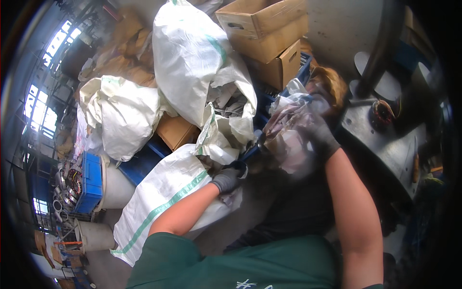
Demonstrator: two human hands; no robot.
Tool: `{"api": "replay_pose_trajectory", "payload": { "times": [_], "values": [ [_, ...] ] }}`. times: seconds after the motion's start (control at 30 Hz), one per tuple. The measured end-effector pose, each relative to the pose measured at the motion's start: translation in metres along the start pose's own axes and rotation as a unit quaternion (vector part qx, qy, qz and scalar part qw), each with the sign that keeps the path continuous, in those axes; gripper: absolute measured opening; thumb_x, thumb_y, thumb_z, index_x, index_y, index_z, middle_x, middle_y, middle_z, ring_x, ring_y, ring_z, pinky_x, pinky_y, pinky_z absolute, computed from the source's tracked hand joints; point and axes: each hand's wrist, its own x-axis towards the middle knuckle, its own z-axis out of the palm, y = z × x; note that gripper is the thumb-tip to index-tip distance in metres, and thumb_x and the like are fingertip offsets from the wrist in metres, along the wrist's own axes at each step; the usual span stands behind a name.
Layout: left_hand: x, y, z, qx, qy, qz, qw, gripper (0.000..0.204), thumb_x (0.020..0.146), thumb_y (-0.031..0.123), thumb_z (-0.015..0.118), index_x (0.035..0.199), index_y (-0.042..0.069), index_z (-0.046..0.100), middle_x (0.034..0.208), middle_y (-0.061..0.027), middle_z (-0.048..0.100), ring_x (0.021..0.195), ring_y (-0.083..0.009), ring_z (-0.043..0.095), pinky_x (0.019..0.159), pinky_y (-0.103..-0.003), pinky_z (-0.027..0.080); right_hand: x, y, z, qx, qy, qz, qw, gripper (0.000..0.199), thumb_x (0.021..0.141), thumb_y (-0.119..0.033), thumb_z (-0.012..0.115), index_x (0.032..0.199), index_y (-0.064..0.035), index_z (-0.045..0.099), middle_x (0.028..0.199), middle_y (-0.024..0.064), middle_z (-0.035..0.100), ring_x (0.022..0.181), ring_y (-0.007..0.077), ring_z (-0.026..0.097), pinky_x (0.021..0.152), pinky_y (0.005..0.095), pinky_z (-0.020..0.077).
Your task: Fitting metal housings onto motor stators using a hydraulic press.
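**Crumpled plastic bundle held between two gloved hands**

The crumpled plastic bundle [288,137] looks light, soft and slippery; a bunched fold seems the best hold. The right hand [315,132], gloved, curls its fingers closed over the bundle's top. Below, the left hand [227,179] closes on a dark handle [250,153] pointing into the bundle. White woven sacks [192,62] and cardboard boxes [267,29] lie beyond the fingertips.
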Motion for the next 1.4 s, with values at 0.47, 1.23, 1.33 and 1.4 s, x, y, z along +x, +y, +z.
{"api": "replay_pose_trajectory", "payload": {
  "times": [0.47,1.23,1.33,1.4],
  "values": [
    [-0.036,0.084,-0.102,-0.325,0.419,0.19,0.827,0.024,0.079,0.011,0.081,0.09,0.001,0.062,0.118,-0.0178,0.061,0.107,-0.0345,0.061,0.093,-0.044,0.051,0.009,0.049,0.001,-0.365,-0.046,-0.061,0.928,0.048,0.083,-0.02,0.082,0.126,-0.0077,0.064,0.129,0.0103,0.063,0.116,0.0206,0.061,0.105,0.036,0.0486],
    [0.013,0.031,-0.232,-0.69,0.4,0.266,0.541,0.012,0.097,0.007,0.061,0.107,0.007,0.065,0.103,-0.01,0.069,0.096,-0.0208,0.069,0.09,-0.036,0.058,0.073,0.022,0.084,0.043,0.08,0.099,0.991,0.062,0.08,-0.008,0.08,0.137,-0.0017,0.056,0.118,0.0161,0.066,0.099,0.0264,0.068,0.086,0.0395,0.0564],
    [0.03,0.006,-0.252,-0.232,0.695,0.173,0.658,0.03,0.078,0.018,0.082,0.101,0.008,0.065,0.102,-0.0111,0.068,0.094,-0.0268,0.069,0.086,-0.04,0.056,0.081,0.023,0.11,-0.06,0.148,0.14,0.977,0.072,0.082,-0.013,0.081,0.145,-0.0014,0.049,0.114,0.0202,0.067,0.088,0.0258,0.07,0.078,0.0392,0.0578],
    [0.038,0.019,-0.241,-0.027,0.653,0.144,0.743,0.045,0.067,0.023,0.09,0.102,0.009,0.065,0.103,-0.0147,0.066,0.096,-0.0321,0.067,0.087,-0.043,0.055,0.082,0.013,0.119,-0.116,0.176,0.144,0.967,0.076,0.082,-0.014,0.082,0.148,-0.0011,0.045,0.113,0.0222,0.067,0.083,0.0249,0.071,0.074,0.0385,0.0584]
  ]
}}
